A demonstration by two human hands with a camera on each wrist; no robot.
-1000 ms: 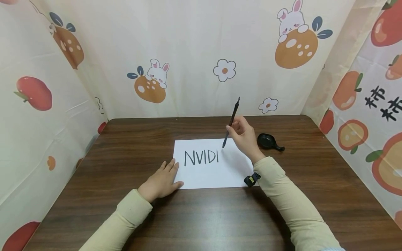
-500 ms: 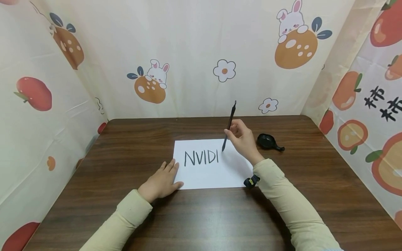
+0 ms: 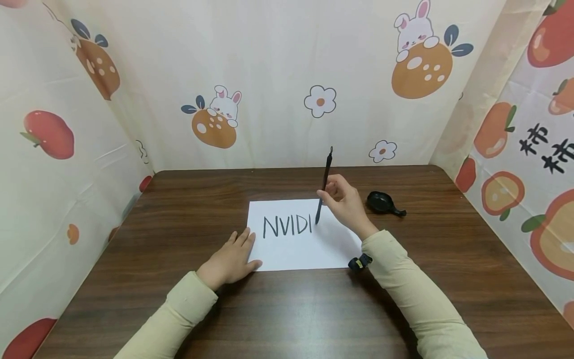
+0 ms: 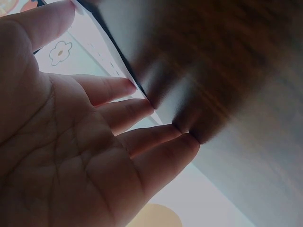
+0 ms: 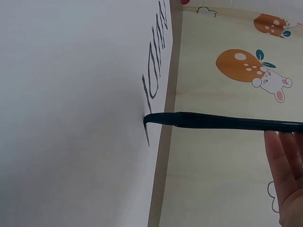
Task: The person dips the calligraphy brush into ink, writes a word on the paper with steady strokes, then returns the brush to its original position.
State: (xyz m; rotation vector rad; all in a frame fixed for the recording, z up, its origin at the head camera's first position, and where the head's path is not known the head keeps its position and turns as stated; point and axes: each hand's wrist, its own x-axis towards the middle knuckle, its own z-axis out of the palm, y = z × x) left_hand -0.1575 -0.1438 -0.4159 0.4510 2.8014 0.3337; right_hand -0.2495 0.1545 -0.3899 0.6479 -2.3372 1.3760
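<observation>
A white sheet of paper (image 3: 291,257) bears the dark hand-painted letters "NVIDI" (image 3: 287,226). My right hand (image 3: 345,202) pinches a black writing brush (image 3: 326,174) near the middle of its handle, holding it nearly upright. In the right wrist view the bent brush tip (image 5: 147,119) presses on the paper, right of the last letter, and a thin dark stroke (image 5: 147,137) runs out from it. My left hand (image 3: 230,258) rests at the paper's left edge, fingers straight and spread; the left wrist view shows its palm (image 4: 61,151) and its fingertips at the edge.
A small black dish with a handle (image 3: 381,201) stands on the brown wooden table (image 3: 202,199), right of the right hand. A small black device (image 3: 359,262) sits at the right wrist. Printed curtains (image 3: 269,60) enclose the table at the back and both sides.
My right hand has moved slightly toward me and left, bringing the brush tip down beside the last letter. The brush stands more upright. My left hand has stayed in place.
</observation>
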